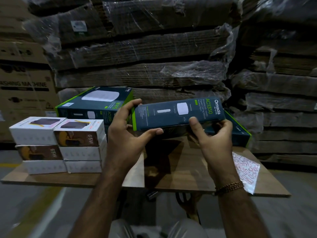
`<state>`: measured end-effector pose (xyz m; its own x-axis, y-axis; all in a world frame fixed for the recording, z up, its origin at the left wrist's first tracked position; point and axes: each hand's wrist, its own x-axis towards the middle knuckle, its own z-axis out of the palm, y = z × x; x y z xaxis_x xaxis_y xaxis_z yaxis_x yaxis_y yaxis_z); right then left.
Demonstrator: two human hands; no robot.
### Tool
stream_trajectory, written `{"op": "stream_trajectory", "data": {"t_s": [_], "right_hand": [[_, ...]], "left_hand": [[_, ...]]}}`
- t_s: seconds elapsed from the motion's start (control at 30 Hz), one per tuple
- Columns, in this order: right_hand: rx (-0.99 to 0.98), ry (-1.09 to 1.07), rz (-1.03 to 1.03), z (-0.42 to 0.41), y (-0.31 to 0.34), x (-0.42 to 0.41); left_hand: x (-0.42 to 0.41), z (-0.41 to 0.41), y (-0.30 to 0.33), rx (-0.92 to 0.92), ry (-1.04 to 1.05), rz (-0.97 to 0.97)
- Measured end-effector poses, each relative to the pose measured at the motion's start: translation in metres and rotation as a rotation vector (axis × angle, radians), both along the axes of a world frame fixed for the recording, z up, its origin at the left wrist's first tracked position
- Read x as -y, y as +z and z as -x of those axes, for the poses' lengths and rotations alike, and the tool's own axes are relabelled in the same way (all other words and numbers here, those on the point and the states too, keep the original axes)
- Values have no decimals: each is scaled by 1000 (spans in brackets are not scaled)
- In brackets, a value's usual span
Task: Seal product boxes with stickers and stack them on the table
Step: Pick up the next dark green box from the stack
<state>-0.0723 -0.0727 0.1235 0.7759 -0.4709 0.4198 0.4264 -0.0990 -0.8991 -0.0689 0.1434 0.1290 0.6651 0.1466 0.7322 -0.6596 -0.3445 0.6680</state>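
I hold a dark teal Omada AC1350 box (pixel 178 113) above the wooden table (pixel 188 169), its long side face turned toward me. My left hand (pixel 127 133) grips its left end, fingers over the top edge and thumb beneath. My right hand (pixel 214 136) holds the lower right edge, thumb pressed on the side face. A sheet of stickers (pixel 247 169) lies on the table at the right. Another teal box (pixel 94 103) sits at the back left, and one more (pixel 240 133) lies behind my right hand.
Two stacks of white 65W charger boxes (pixel 58 145) stand on the table's left part. Shrink-wrapped bundles of flat cardboard (pixel 145 54) rise right behind the table. Large cartons (pixel 24 86) stand at the far left. Grey floor lies below the front edge.
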Motion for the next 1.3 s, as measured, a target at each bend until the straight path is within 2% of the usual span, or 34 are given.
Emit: {"op": "stream_trajectory", "data": {"t_s": [0.17, 0.3, 0.43, 0.5, 0.57, 0.7, 0.83, 0.93, 1.03, 1.13, 1.3], "right_hand": [[0, 146, 110, -2, 3, -20], [-3, 144, 127, -2, 10, -33], [53, -31, 216, -13, 14, -25], [86, -42, 365, -16, 17, -17], [96, -2, 576, -18, 18, -8], [83, 150, 885, -28, 8, 1], [90, 188, 1101, -28, -10, -9], [70, 175, 1155, -24, -29, -17], [27, 68, 1175, -25, -52, -13], [-58, -27, 1240, -30, -72, -4], [-86, 61, 1175, -29, -96, 2]], "left_hand": [[47, 13, -23, 104, 241, 77], [76, 15, -49, 50, 247, 157], [82, 18, -62, -41, 14, 67], [71, 11, -60, -192, -198, 35], [56, -3, -54, -289, -325, 36], [25, -18, -24, -310, -352, 272], [7, -18, -17, -450, -434, 512], [7, -19, -34, -543, -308, 545], [-1, -23, -60, -566, -129, 527], [-10, -27, -87, -614, -5, 395], [-19, -33, -120, -672, 47, 209]]}}
